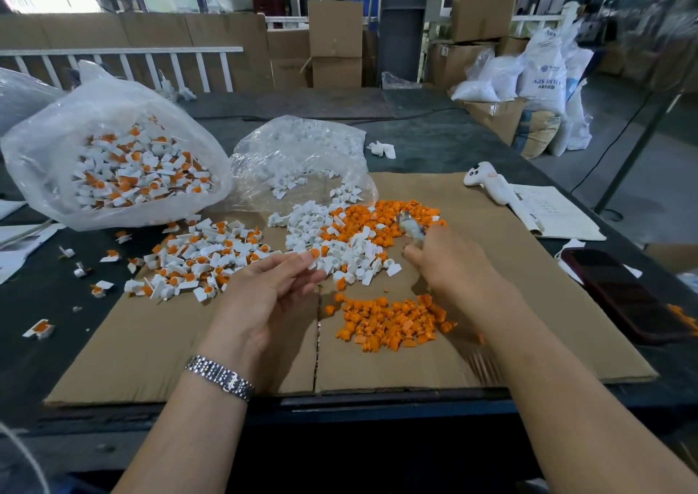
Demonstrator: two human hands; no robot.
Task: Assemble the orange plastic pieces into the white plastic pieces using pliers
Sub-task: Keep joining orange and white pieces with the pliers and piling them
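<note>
Two bare hands over flat brown cardboard (pixel 151 342): left hand (pixel 264 297) pinches a small white plastic piece (pixel 312 265), right hand (pixel 449 263) grasps blurred metal pliers (pixel 411 227) above loose orange plastic pieces (pixel 389 323).

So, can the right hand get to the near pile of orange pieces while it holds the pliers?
Probably yes. The near pile of orange pieces lies bare on the cardboard, just beside the right hand, with nothing over it. The pliers point away toward the far pile, so the hand must turn back.

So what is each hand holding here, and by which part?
The left hand pinches a white piece at its fingertips. The right hand grips the pliers by the handles; only the blurred metal head shows.
</note>
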